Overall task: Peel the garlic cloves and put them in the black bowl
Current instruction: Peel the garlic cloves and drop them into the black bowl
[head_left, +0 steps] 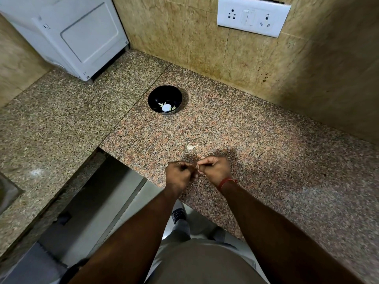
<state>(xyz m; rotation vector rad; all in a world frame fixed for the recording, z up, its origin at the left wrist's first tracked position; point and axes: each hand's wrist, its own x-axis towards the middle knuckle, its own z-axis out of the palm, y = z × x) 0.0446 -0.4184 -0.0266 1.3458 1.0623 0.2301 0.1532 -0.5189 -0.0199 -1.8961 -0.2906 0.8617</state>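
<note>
Both hands (pixel 198 171) pinch a garlic clove (pixel 198 166); spare clove (pixel 190 148) before black bowl (pixel 165 100).

You've got a speckled granite surface (pixel 256 140) with a white appliance (pixel 67 35) back left. White socket plate (pixel 253 16) sits on the tan tiled wall (pixel 180 31).

A black bowl (pixel 165 99) is sitting upright on the speckled counter (pixel 256 152), showing a white-and-green motif at the bottom of its inside. One pale garlic clove (pixel 191 147), skin on and tip pointing right, is lying on the counter well in front of the bowl. Another small pale bit (pixel 197 166), barely showing, is being pinched between both hands' fingertips.
</note>
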